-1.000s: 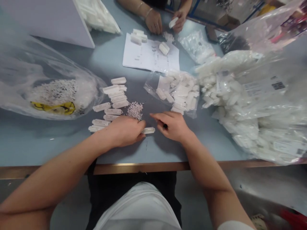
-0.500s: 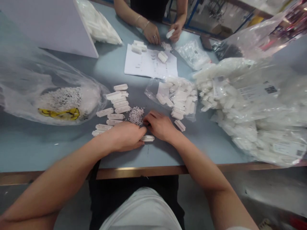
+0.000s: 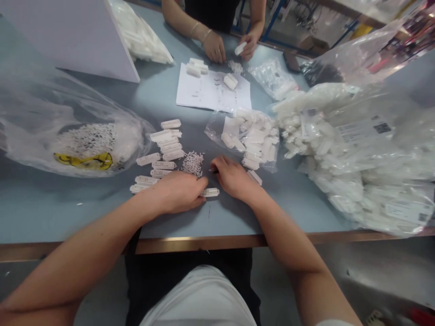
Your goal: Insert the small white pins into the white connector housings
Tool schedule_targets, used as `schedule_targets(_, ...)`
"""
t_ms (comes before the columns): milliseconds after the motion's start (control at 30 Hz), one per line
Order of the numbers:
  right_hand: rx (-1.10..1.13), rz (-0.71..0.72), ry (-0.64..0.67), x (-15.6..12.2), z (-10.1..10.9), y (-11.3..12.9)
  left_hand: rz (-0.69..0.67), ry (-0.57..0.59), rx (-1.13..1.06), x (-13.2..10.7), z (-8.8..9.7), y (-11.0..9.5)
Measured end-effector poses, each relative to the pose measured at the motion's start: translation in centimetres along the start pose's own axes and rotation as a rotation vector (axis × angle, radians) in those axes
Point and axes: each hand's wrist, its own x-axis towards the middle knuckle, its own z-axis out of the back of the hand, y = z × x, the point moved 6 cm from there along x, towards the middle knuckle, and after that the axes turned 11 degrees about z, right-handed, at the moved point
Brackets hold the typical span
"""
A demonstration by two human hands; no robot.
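Apparently midway: one perforated white block sits in front of a loose heap of tiny white pieces, pinched at its left end by the left hand, while the right hand is just beside the heap, fingertips drawn together, on what I can't tell. Similar blocks lie grouped at left, finished or not unclear from here; plenty looks left, in the heap and in a clear bag of more blocks.

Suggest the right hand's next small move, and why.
Probably bring the right hand to the white perforated strip: the left hand holds it with holes showing, and the right hand is close by, near the loose white pieces. Whether it pinches one, I can't tell.
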Motion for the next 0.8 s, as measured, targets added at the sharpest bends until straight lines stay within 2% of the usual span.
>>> schedule_targets(233, 0.181, -0.06, -0.209, -1.6, 1.9, -1.4, 0.048, -0.066, -0.059, 0.3, -0.3, 0.2)
schedule_targets(367, 0.267, -0.043, -0.277, -2.5, 3.0, -0.8, 0.08, -0.074, -0.074, 0.4, -0.3, 0.3)
schedule_targets(533, 0.358, 0.049, -0.245, -2.7, 3.2, 0.9, 0.087, -0.057, -0.077, 0.3, -0.3, 0.4)
schedule_targets(800, 0.327, 0.054, -0.143, -2.6, 2.3, 1.6, 0.089, -0.032, -0.059, 0.3, -0.4, 0.4)
